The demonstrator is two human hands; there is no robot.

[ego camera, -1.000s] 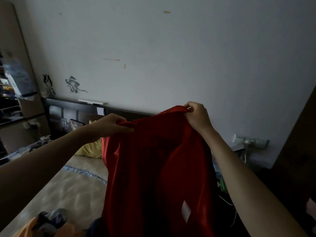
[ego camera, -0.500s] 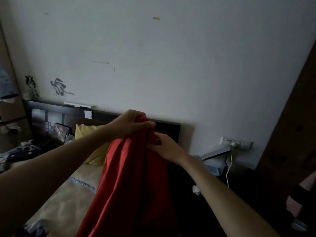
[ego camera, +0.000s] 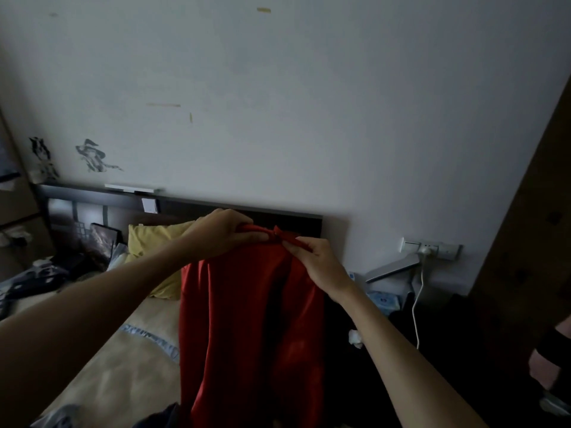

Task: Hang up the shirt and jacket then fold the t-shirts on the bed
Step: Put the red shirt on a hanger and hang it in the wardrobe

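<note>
Red garment (ego camera: 247, 319) is held aloft by its top edge, gripped in the left hand (ego camera: 222, 234) and pinched by the right hand (ego camera: 315, 261), so it hangs straight above the bed (ego camera: 117, 359).

There is only one view, from a camera worn on the person's head. It looks forward and a little down, along both arms toward the wall (ego camera: 309, 103) behind the bed (ego camera: 123, 366). The hands are close to the lens, in the middle of the picture. The wide angle bends the edges, so the headboard (ego camera: 296, 216) looks tilted. No second view shares the scene.
</note>
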